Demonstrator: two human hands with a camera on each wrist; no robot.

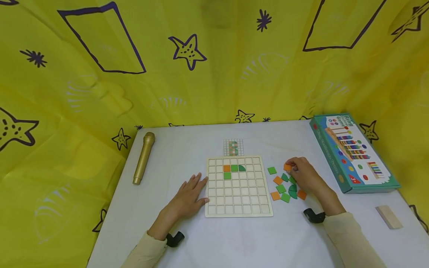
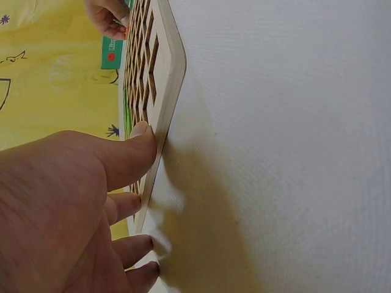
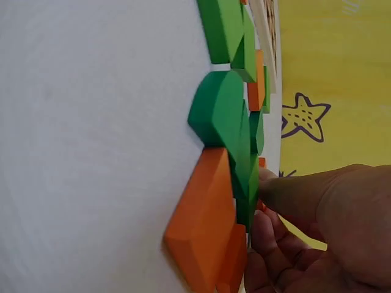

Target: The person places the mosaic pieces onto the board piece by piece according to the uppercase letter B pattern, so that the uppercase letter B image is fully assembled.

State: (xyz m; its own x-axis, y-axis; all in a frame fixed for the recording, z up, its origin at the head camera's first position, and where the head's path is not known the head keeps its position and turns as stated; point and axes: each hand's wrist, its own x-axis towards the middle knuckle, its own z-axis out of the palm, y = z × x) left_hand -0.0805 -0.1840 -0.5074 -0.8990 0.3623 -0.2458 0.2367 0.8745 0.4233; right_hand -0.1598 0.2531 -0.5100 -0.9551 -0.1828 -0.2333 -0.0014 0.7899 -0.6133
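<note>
At the table's [image 1: 234,245] nine o'clock edge lies a gold microphone [image 1: 143,158], well apart from the work. The left hand [image 1: 189,195] rests flat with fingers spread, its fingertips [image 2: 142,130] touching the nine o'clock rim of the wooden grid board [image 1: 238,187]. The board holds an orange square [image 1: 226,168], two green squares and a dark green quarter-round near its twelve o'clock side. A small pattern card [image 1: 233,147] lies just beyond the board at twelve o'clock. At the board's three o'clock, loose green and orange tiles [image 1: 281,188] are scattered; the right hand [image 1: 303,175] hovers over them, fingertips pinching an orange tile [image 1: 287,167]. Farther toward three o'clock sit a teal game box [image 1: 353,153] and a plain wooden block [image 1: 388,217].
</note>
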